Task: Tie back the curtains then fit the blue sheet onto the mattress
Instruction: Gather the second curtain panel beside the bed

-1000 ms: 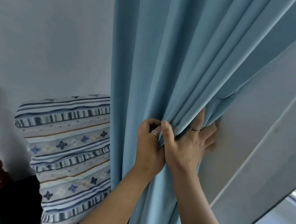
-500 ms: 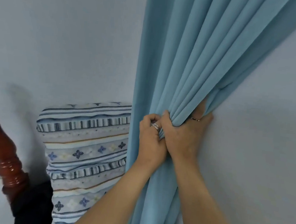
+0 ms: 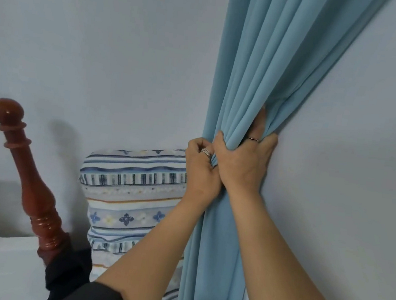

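A light blue curtain (image 3: 262,66) hangs in long folds against the pale wall, gathered into a bunch at mid height. My left hand (image 3: 201,169) grips the bunched folds from the left, fingers curled, a ring on one finger. My right hand (image 3: 242,164) grips the same bunch from the right, its fingers tucked behind the fabric against the wall. The two hands touch each other. Below them the curtain falls straight down. No tie-back, blue sheet or mattress is in view.
A patterned striped cushion or folded mattress (image 3: 131,191) leans on the wall left of the curtain. A turned red-brown wooden bedpost (image 3: 30,181) stands at the far left, with dark cloth (image 3: 66,273) at its base. Bare pale wall (image 3: 349,165) lies to the right.
The view has swung left: the window frame at the right has gone out of sight and the bedpost has come in. Both hands keep their grip on the gathered curtain.
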